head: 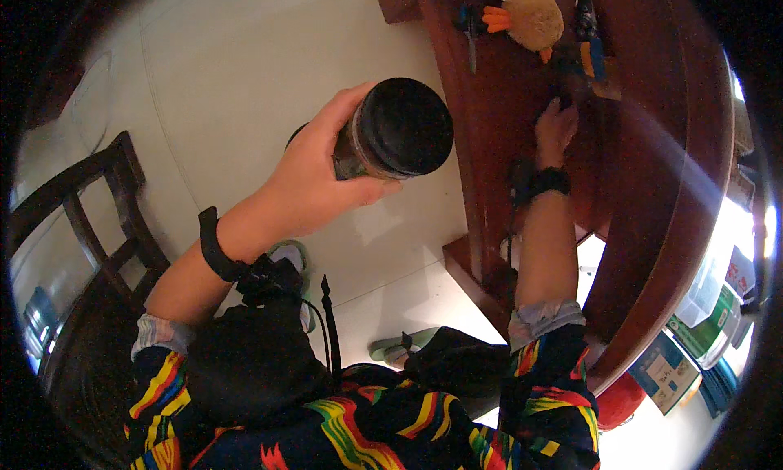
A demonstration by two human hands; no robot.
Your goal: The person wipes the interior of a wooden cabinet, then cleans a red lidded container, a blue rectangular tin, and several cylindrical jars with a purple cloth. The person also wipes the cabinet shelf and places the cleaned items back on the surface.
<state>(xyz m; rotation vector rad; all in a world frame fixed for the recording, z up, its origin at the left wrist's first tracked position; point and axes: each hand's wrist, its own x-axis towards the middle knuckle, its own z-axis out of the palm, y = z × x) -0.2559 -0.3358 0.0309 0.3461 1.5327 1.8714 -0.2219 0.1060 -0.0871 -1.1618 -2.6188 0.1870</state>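
Note:
My left hand [306,164] is wrapped around a cylindrical jar with a black lid [407,127]. The jar is tilted, its lid towards me, and most of its see-through side is covered by my fingers. My right hand [556,130] reaches into the shade over a reddish-brown wooden shelf [489,133]. Its fingertips are dark and blurred, so whether they touch or hold anything is unclear. Just beyond them lies a small blue and yellow item [591,60]. Farther off on the wood rests a tan plush toy [532,17] with orange feet.
A slim tool, possibly scissors [471,48], lies beside the toy. The curved tabletop edge [703,194] runs along my right. Beyond it are a green-labelled container [709,329], a printed box [664,372] and a red object [621,402]. A dark wooden chair [92,219] stands left on pale floor tiles.

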